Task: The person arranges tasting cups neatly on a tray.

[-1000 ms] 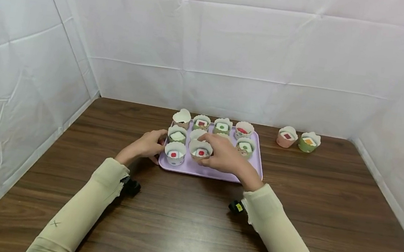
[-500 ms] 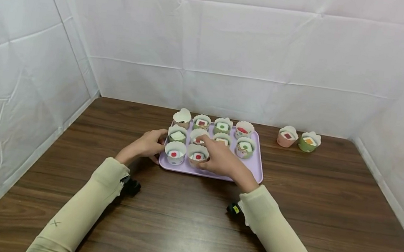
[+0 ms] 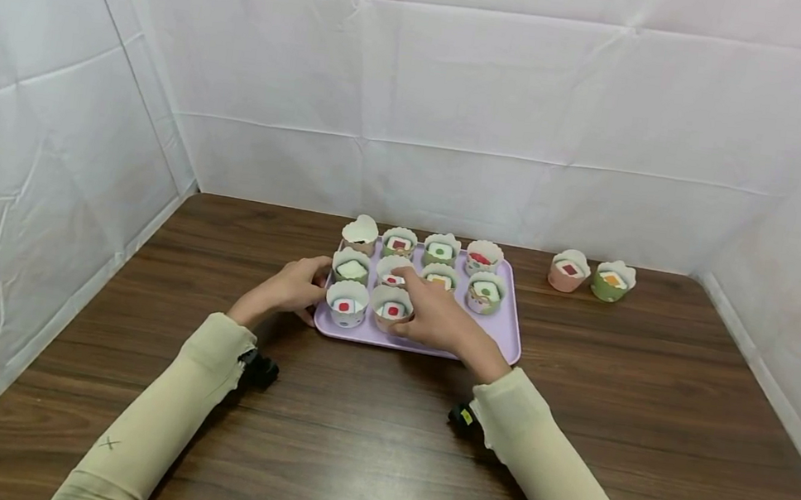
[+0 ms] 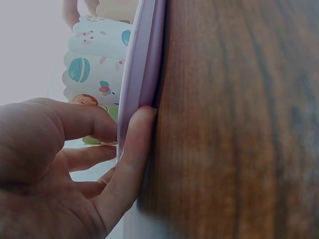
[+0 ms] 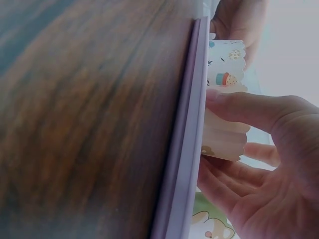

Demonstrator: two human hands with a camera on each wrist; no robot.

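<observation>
A lilac tray (image 3: pixel 508 322) lies on the table, bearing several scalloped paper baking cups with small white blocks in them, some with coloured marks. At its left edge my left hand (image 3: pixel 289 288) pinches the rim between fingers and thumb. Next to that hand, at the front left corner, stands a white patterned cup (image 3: pixel 345 320). To its right, my right hand (image 3: pixel 441 315) holds a beige paper baking cup (image 3: pixel 386 323) with a red-marked block inside. In the right wrist view, thumb and fingers are around this beige cup (image 5: pixel 225 134), low against the tray; part of it is hidden.
A pink cup (image 3: pixel 566 280) and a green cup (image 3: pixel 609 289) stand on the wooden table (image 3: pixel 621 410), right of the tray. White sheeting (image 3: pixel 463 108) hangs behind the table and along both sides.
My right hand has lowered the beige baking cup and moved it slightly left, down onto the tray's front row. In the last half second it has barely moved. The left hand stays at the rim.
</observation>
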